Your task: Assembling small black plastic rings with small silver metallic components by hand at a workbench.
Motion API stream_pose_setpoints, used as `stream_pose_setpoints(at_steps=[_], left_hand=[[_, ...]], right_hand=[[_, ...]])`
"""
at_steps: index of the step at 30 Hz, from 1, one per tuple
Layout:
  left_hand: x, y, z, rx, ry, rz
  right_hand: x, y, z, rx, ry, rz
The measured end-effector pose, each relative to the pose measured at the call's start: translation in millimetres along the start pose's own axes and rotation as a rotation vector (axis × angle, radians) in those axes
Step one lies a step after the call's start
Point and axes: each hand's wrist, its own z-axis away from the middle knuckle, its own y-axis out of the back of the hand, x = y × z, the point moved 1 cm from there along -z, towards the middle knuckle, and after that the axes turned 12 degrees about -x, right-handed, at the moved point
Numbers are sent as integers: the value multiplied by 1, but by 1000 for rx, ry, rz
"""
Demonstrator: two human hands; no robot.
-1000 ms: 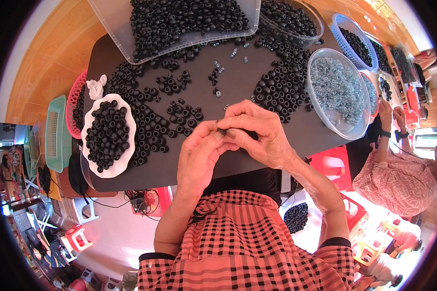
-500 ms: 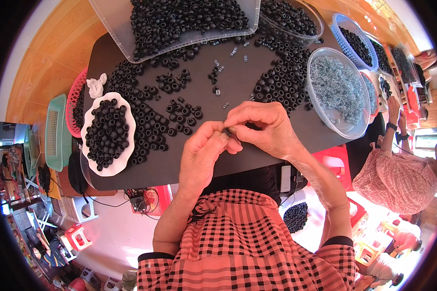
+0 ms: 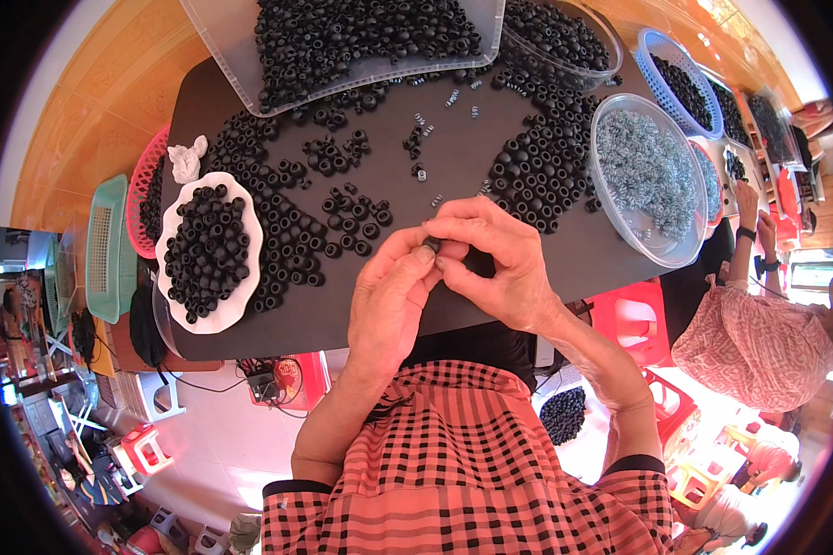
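Over the front of the dark table, my left hand point(image 3: 391, 294) pinches a small black cord-lock part point(image 3: 432, 244) between thumb and forefinger. My right hand point(image 3: 498, 259) meets it there, its thumb and forefinger closed at the same part; whether a spring sits between the fingertips is hidden. Just beyond the hands lie a few loose metal springs point(image 3: 422, 175). Several black hollow parts point(image 3: 356, 220) are spread left of my hands, and another heap of black round parts point(image 3: 537, 171) lies to their right.
A white scalloped plate point(image 3: 245, 294) of black parts stands at left. A clear bin point(image 3: 233, 76) fills the back, and a clear bowl point(image 3: 611, 222) of springs stands at right. A pink basket point(image 3: 139, 208) and green basket point(image 3: 109, 250) are far left. A co-worker point(image 3: 759, 342) sits at right.
My right thumb and forefinger have shifted slightly at the part, so its dark round top now shows at the left fingertips. The view has moved a little.
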Motion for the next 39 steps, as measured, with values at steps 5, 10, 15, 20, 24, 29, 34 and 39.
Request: stream_pose_setpoints(at_steps=[5, 10, 15, 20, 24, 29, 34, 39], left_hand=[[-1, -2, 0, 6, -12, 8], [1, 2, -2, -84, 28, 69], [0, 2, -3, -94, 31, 76], [5, -5, -6, -62, 39, 55], [-4, 2, -4, -31, 37, 81], [-6, -2, -4, -33, 24, 88], [-6, -2, -12, -133, -44, 13], [-7, 2, -8, -88, -104, -49]], right_hand=[[1, -7, 3, 63, 13, 47], [1, -7, 5, 98, 59, 138], [2, -5, 4, 93, 85, 171], [-1, -10, 2, 138, 79, 218], [-1, -8, 4, 40, 136, 323], [-4, -1, 0, 11, 212, 383], [1, 70, -57, 178, 52, 409], [44, 175, -140, 364, -117, 729]])
